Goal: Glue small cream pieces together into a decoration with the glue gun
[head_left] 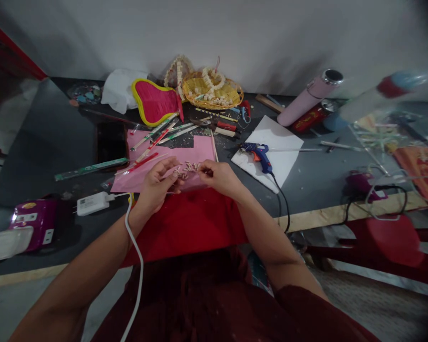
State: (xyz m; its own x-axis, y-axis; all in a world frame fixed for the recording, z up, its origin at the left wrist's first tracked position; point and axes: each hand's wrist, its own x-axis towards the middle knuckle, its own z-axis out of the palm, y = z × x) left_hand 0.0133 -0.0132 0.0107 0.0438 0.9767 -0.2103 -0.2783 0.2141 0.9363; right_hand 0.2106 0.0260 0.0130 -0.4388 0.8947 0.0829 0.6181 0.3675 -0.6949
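A cluster of small pale beige pieces (188,166), possibly strung like beads, spans the gap between my hands above pink paper (204,148). My left hand (160,184) curls around the cluster's left end, thumb and fingers against it. The fingertips of my right hand (217,176) are pinched together at the right end. Any thread between the pieces is too fine to make out. Similar pale pieces lie in a yellow wicker basket (189,97) at the back.
A blue glue gun (262,154) rests on a white board (284,166) to the right. Packaged sticks (153,130), pliers (203,122) and a dark phone-like slab (111,142) lie around the paper. A pink flask (308,97) stands behind. A white cable (137,256) crosses my left forearm.
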